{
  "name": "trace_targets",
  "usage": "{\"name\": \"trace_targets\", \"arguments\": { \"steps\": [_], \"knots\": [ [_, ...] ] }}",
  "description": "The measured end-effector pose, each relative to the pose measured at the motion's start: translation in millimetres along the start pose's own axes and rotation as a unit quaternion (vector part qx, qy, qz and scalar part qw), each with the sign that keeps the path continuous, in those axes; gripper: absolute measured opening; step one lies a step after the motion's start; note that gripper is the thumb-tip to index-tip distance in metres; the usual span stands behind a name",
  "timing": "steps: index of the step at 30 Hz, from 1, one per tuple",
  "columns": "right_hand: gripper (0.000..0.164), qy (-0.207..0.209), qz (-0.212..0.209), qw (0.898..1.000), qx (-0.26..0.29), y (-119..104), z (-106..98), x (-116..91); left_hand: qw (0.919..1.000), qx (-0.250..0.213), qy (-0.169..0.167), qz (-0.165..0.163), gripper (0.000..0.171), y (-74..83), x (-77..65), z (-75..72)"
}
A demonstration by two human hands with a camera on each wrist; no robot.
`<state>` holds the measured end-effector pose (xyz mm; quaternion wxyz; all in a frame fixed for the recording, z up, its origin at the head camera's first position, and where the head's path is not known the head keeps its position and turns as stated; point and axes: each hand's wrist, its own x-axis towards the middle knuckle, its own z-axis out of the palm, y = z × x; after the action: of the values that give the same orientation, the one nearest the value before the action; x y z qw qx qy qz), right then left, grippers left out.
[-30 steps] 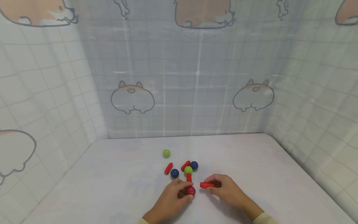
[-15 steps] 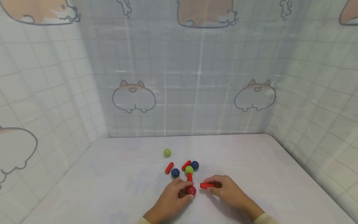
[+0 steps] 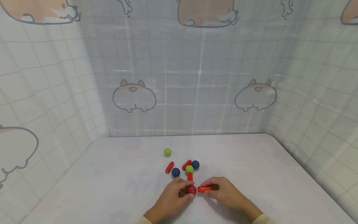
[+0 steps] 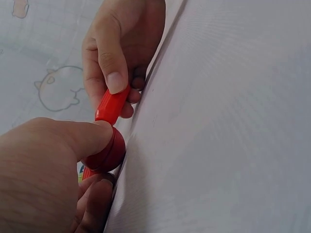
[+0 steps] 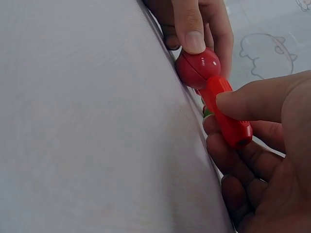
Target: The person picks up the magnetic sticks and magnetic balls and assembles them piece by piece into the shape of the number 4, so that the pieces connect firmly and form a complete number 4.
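My left hand [image 3: 172, 197] pinches a dark red ball [image 3: 191, 189] between thumb and fingers, low over the table. A red rod [image 3: 190, 177] runs from the far side of this ball to a green ball [image 3: 189, 169] with a visible seam. To the right, my right hand [image 3: 227, 193] pinches another red rod [image 5: 226, 114], its ribbed sides showing in the right wrist view. This rod's tip points at the red ball; a thin gap shows in the head view, and whether they touch I cannot tell. In the left wrist view, the thumb partly covers the ball [image 4: 109, 153].
Beyond the hands lie two loose red rods, one at left [image 3: 169, 167] and one [image 3: 186, 164] beside the green ball. Two dark blue balls [image 3: 176, 172] [image 3: 195, 165] rest nearby. A second green ball [image 3: 167, 152] sits farther back. A patterned curtain [image 3: 181, 62] encloses the table [image 3: 117, 174].
My right hand has moved slightly left and nearer, bringing its red rod up close to the red ball. The left hand keeps its grip on the ball with no clear movement.
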<state>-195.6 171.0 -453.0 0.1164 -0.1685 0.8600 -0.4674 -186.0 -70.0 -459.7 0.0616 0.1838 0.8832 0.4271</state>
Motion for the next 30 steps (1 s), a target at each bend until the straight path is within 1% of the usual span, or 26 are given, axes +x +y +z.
{"name": "trace_targets", "arguments": {
  "steps": [4,9,24,30],
  "knots": [
    [0.022,-0.001,-0.001,1.000,0.006,-0.6,0.6,-0.3,1.0000,0.002,-0.001,-0.002,0.044,0.5,0.6,0.0],
    [0.021,-0.001,-0.007,1.000,0.010,-1.1,0.4,-0.5,1.0000,0.001,-0.001,0.003,0.044,-0.6,1.8,-0.4],
    [0.021,0.001,-0.026,1.000,0.001,2.7,3.1,0.3,0.9999,0.007,0.006,0.012,0.045,-1.6,0.3,0.2],
    [0.020,0.001,-0.035,0.999,-0.001,2.3,2.8,0.6,0.9999,0.010,0.008,0.009,0.044,-1.0,0.6,0.5]
  ]
}}
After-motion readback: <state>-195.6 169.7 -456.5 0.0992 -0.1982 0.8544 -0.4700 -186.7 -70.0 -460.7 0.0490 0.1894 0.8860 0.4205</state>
